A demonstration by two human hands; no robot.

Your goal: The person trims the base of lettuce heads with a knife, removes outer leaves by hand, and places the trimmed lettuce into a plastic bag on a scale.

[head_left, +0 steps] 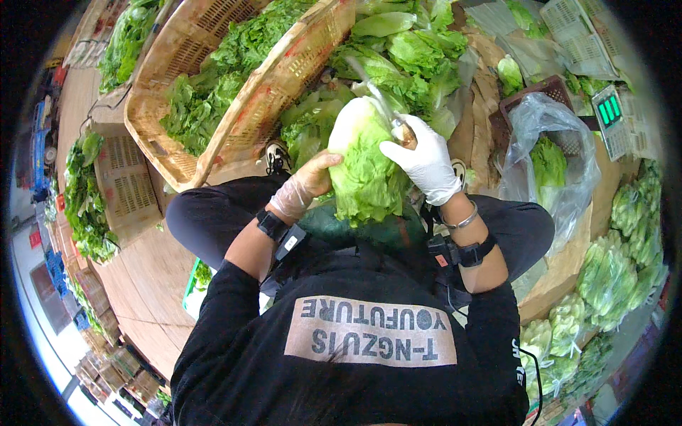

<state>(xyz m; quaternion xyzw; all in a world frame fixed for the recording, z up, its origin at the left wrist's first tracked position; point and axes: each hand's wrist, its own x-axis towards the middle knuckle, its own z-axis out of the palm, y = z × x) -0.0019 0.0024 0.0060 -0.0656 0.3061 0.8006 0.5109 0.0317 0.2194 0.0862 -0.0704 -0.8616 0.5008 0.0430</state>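
A head of leafy green lettuce (367,165), its pale base pointing away from me, is between my hands above my lap. My left hand (309,183), in a thin translucent glove, grips its left side. In a white glove, my right hand (423,154) is closed around the wooden handle of a knife (377,93) at the lettuce's upper right. The blade points up and away, blurred near its tip. Loose lettuce leaves (421,53) lie in a heap just beyond.
A large tan plastic crate (256,85) holding leafy greens stands at the upper left. To the right, a clear plastic bag (578,154) with lettuce rests against a dark red crate (541,90), beside a digital scale (611,120). Bagged lettuces (605,277) are piled at the far right.
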